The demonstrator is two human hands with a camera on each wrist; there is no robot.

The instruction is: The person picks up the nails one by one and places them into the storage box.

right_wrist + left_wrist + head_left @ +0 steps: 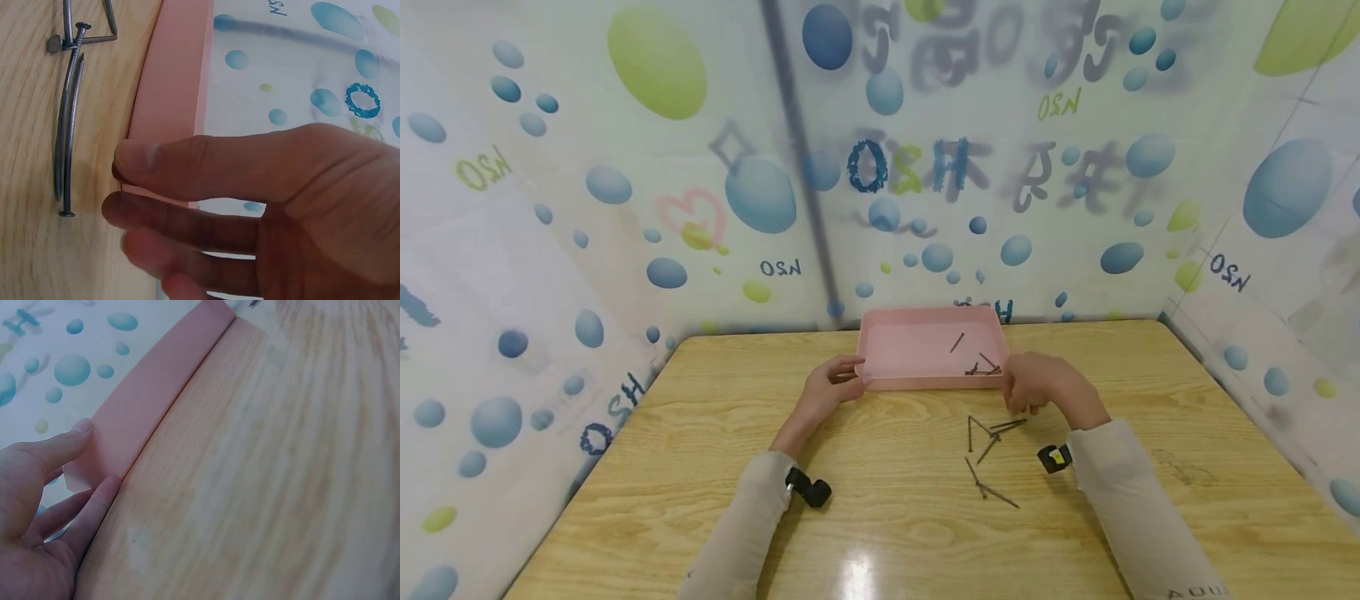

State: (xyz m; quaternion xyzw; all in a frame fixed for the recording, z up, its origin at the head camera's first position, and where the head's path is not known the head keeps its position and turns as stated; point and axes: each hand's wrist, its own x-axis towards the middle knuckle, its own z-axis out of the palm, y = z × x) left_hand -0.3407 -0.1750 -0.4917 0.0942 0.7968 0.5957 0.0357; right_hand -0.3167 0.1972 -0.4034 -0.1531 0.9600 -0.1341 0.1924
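A pink tray (932, 383) stands near the back edge of the table. My left hand (833, 385) is at its front left corner, the fingers fairly straight. In the left wrist view the thumb (72, 442) touches the tray's wall near the rim, and another fingertip meets its lower edge. My right hand (1037, 383) is over the tray's front right corner, fingers pointing down and loosely bent. No thing shows between its thumb and fingers in the right wrist view. Close by, several dark metal nails (73, 125) lie on the table. A few more nails (982, 369) lie inside the tray.
The nails on the wooden table (737, 392) form two loose groups, the nearer one (988, 490) toward me. A white backdrop (925, 225) with blue and green dots rises directly behind the tray, with more panels at both sides. Both wrists wear black camera mounts.
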